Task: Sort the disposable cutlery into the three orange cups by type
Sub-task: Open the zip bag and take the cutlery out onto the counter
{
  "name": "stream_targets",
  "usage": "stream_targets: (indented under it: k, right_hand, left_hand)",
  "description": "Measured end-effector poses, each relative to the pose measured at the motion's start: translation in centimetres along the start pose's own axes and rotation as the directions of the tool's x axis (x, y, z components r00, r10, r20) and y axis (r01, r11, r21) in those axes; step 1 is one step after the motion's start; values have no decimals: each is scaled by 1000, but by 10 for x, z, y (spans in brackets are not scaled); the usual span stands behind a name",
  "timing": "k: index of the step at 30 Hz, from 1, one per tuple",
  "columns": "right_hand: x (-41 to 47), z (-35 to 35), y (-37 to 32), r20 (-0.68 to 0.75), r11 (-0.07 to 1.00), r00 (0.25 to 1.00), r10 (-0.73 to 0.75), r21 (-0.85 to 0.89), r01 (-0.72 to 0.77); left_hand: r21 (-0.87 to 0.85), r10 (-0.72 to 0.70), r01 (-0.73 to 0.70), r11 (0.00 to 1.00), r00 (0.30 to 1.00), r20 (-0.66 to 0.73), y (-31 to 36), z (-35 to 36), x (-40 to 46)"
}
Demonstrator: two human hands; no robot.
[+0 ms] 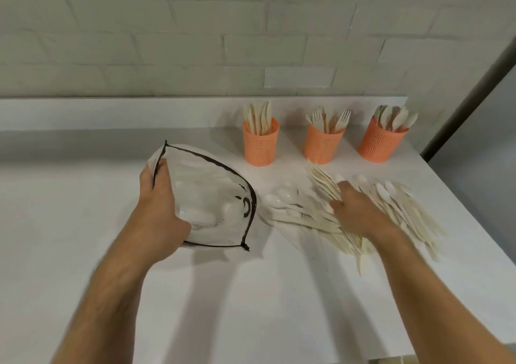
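Three orange mesh cups stand in a row at the back of the white counter. The left cup (pixel 260 144) holds knives, the middle cup (pixel 323 144) holds forks, the right cup (pixel 381 143) holds spoons. A loose pile of cream cutlery (pixel 396 213) lies spread in front of them, with several white spoons (pixel 282 200) at its left edge. My right hand (pixel 356 210) rests flat on the pile, fingers spread. My left hand (pixel 159 204) grips a clear plastic pouch (pixel 212 193) with black trim, tilted with its mouth toward the pile; a few pale pieces show inside.
The white counter (pixel 251 294) ends at a right edge near the pile. A raised ledge and a white brick wall (pixel 195 42) run behind the cups. A grey panel (pixel 480 140) stands at the far right.
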State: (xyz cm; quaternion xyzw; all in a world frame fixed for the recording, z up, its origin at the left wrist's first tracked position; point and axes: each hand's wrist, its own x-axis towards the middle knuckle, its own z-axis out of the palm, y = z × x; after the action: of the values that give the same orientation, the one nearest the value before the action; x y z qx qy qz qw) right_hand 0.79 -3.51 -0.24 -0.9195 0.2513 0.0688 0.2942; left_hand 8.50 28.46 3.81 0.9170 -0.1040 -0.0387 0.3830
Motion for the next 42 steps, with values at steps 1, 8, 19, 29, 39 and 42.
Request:
stream_targets:
  k: [1,8,19,29,39,42]
  right_hand:
    - [-1,10,6,-31,999,999,38,-16,-38]
    - [-21,25,4,-149,918,983,104,-366,-152]
    - [-29,87,-105,315,833,935,-166,552,-38]
    - [27,75,-156,-267,632,737,-621,385,672]
    - [45,85,-161,248,924,891,-381,74,375]
    - [52,116,-182,77,886,888,-453,-67,458]
  left_hand:
    - [-7,2,-2,1000,1000,-4,0,1,0]
    - [-79,17,-20,997,999,-35,-2,4,-2]
    - [-444,-80,-32,896,970,-231,-16,11,-18]
    - [-154,21,-96,983,903,-430,-53,-63,-3]
    - [434,14,-25,900,999,28,-92,-17,7]
    - [434,41,-107,894,986,159,-94,3,33]
